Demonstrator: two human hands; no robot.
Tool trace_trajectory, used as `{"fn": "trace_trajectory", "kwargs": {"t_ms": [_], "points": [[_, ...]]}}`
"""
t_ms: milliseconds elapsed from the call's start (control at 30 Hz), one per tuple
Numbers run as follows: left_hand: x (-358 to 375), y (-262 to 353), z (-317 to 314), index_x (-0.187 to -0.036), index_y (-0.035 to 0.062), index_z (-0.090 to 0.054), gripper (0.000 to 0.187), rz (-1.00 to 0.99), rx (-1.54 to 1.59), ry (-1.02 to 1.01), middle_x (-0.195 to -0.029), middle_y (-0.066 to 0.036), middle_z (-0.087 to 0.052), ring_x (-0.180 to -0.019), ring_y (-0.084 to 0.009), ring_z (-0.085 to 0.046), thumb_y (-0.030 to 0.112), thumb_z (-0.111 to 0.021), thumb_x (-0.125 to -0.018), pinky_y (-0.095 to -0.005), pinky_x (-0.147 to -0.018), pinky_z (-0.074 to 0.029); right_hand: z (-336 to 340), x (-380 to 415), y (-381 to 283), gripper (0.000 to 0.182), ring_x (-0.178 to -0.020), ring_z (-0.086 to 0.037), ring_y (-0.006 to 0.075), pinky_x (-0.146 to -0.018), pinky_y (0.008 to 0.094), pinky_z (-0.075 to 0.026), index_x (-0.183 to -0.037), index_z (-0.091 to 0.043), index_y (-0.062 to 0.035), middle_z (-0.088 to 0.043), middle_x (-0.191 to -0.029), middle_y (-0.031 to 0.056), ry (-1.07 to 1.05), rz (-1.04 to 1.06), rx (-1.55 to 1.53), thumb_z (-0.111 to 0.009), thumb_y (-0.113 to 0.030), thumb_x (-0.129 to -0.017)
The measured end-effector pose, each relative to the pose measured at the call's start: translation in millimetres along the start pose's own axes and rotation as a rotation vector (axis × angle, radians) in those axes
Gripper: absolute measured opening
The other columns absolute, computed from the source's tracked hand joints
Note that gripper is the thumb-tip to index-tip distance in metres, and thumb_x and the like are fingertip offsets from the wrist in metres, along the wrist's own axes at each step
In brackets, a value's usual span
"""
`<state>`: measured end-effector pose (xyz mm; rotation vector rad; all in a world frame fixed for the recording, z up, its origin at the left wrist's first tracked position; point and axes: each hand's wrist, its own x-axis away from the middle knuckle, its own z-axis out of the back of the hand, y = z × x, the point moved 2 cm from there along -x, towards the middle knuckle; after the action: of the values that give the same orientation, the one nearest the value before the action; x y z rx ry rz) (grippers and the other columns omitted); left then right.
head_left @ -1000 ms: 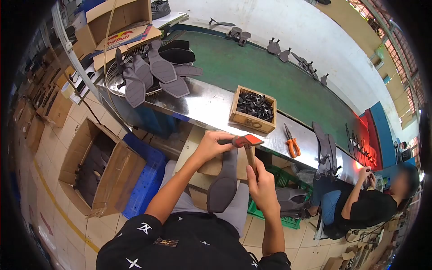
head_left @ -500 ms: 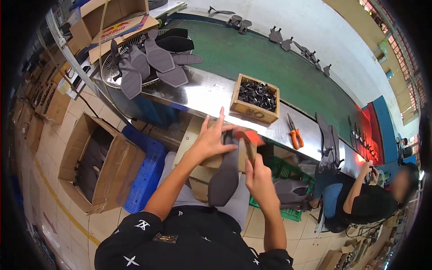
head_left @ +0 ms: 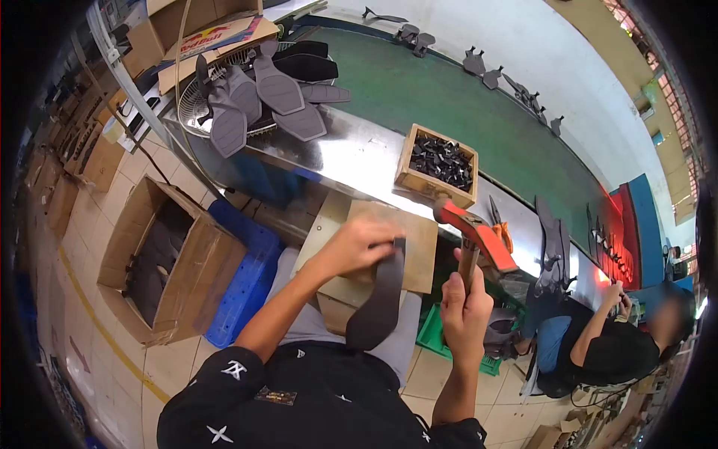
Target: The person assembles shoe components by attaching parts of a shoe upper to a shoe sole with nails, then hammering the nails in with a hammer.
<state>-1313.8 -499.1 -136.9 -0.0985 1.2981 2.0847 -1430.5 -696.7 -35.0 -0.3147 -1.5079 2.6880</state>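
Note:
A hammer with an orange head (head_left: 479, 236) and a wooden handle is gripped in my right hand (head_left: 465, 310), raised to the right of the board. My left hand (head_left: 363, 245) is blurred, its fingers closed at the narrow upper end of a dark grey paddle-shaped piece (head_left: 380, 299). The wide end of that piece rests over my lap. Beneath the left hand lies a tan board (head_left: 417, 258). What the left fingertips pinch is partly hidden.
Ahead stands a wooden box (head_left: 441, 165) of small black parts. Orange-handled pliers (head_left: 502, 233) lie behind the hammer. A wire basket (head_left: 196, 112) holds similar grey pieces. A cardboard box (head_left: 176, 269) and blue crate (head_left: 239, 277) are left; a co-worker (head_left: 613, 337) sits right.
The hammer has risen and swung right, away from the piece. My left hand has changed from spread fingers beside the piece to closed fingers at its narrow end.

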Motion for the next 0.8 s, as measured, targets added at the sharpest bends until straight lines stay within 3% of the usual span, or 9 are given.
{"fn": "trace_trajectory", "kwargs": {"t_ms": [33,100,167,267,367,400,500,567,800], "points": [[10.2,15.2,3.3,-0.111,0.0054,-0.073,0.028,0.095,0.248,-0.077,-0.111,-0.010,-0.072,-0.112,-0.0253,-0.066,0.014,-0.073,-0.084,-0.0416,-0.099,-0.047,-0.3,-5.0,-0.8,0.035,-0.065,-0.059,0.0170,-0.063,0.0333,-0.050,-0.131,-0.055,0.0019,-0.061,-0.076,0.0118,0.035,0.124,0.077,-0.057,-0.006,-0.097],[26.7,57.4,20.5,-0.108,0.0013,-0.073,0.026,0.078,0.304,-0.171,-0.106,-0.013,-0.072,-0.104,-0.0237,-0.068,0.012,-0.073,-0.085,-0.0344,-0.089,-0.050,-8.3,-14.0,5.8,0.038,-0.069,-0.062,0.0211,-0.068,0.0339,-0.051,-0.133,-0.054,0.0024,-0.062,-0.081,0.0145,0.082,0.348,0.233,-0.059,-0.006,-0.096],[41.0,91.8,32.1,-0.101,-0.0017,-0.070,0.020,0.097,0.426,-0.200,-0.094,-0.012,-0.065,-0.090,-0.0213,-0.064,0.013,-0.071,-0.088,-0.0316,-0.078,-0.049,-23.7,-19.0,22.1,0.051,-0.078,-0.065,0.0381,-0.067,0.0424,-0.054,-0.140,-0.046,0.0017,-0.061,-0.100,0.0197,-0.077,0.369,0.444,-0.063,-0.009,-0.094],[59.1,123.0,40.6,-0.086,-0.0040,-0.064,0.025,0.183,0.685,-0.184,-0.074,-0.008,-0.051,-0.069,-0.0169,-0.052,0.019,-0.068,-0.093,-0.0322,-0.066,-0.042,-47.9,-19.3,35.4,0.052,-0.097,-0.062,0.0353,-0.070,0.0427,-0.054,-0.139,-0.049,-0.0007,-0.060,-0.111,0.0173,-0.329,0.376,0.687,-0.067,-0.014,-0.092],[69.6,134.6,43.8,-0.082,-0.0051,-0.061,0.032,0.251,0.860,-0.246,-0.073,-0.006,-0.048,-0.070,-0.0144,-0.048,0.023,-0.067,-0.096,-0.0305,-0.066,-0.040,-28.2,-19.4,-2.6,0.051,-0.107,-0.060,0.0354,-0.082,0.0416,-0.053,-0.134,-0.054,-0.0016,-0.060,-0.120,0.0171,-0.378,0.609,0.447,-0.070,-0.018,-0.089],[72.9,134.3,43.4,-0.082,-0.0054,-0.061,0.032,0.259,0.904,-0.281,-0.073,-0.006,-0.047,-0.070,-0.0142,-0.048,0.024,-0.066,-0.096,-0.0307,-0.066,-0.039,-18.0,-14.5,-19.6,0.049,-0.106,-0.061,0.0366,-0.090,0.0409,-0.050,-0.125,-0.061,0.0019,-0.062,-0.121,0.0193,-0.510,0.440,0.162,-0.075,-0.021,-0.085],[78.2,131.7,41.4,-0.092,-0.0043,-0.067,0.028,0.222,0.963,-0.416,-0.080,-0.009,-0.056,-0.077,-0.0168,-0.055,0.023,-0.066,-0.096,-0.0319,-0.070,-0.042,-9.0,-9.5,-41.6,0.043,-0.089,-0.066,0.0337,-0.079,0.0403,-0.052,-0.114,-0.066,0.0069,-0.067,-0.104,0.0211,-0.776,0.547,-0.269,-0.069,-0.030,-0.092],[77.2,133.8,43.3,-0.105,-0.0015,-0.074,0.023,0.183,0.992,-0.510,-0.092,-0.012,-0.068,-0.089,-0.0212,-0.066,0.019,-0.066,-0.095,-0.0325,-0.078,-0.047,-11.7,-9.5,-49.3,0.042,-0.081,-0.066,0.0325,-0.073,0.0396,-0.052,-0.100,-0.068,0.0082,-0.068,-0.093,0.0197,-0.825,0.639,-0.278,-0.074,-0.032,-0.087],[79.7,141.1,38.8,-0.105,-0.0021,-0.072,0.027,-0.050,1.115,-0.699,-0.086,-0.014,-0.069,-0.078,-0.0241,-0.067,0.022,-0.065,-0.097,-0.0328,-0.068,-0.049,-32.9,-9.3,-69.1,0.036,-0.051,-0.051,0.0259,-0.043,0.0332,-0.040,-0.075,-0.064,0.0090,-0.057,-0.065,0.0147,-1.066,0.810,-0.622,-0.075,-0.024,-0.083]]}}
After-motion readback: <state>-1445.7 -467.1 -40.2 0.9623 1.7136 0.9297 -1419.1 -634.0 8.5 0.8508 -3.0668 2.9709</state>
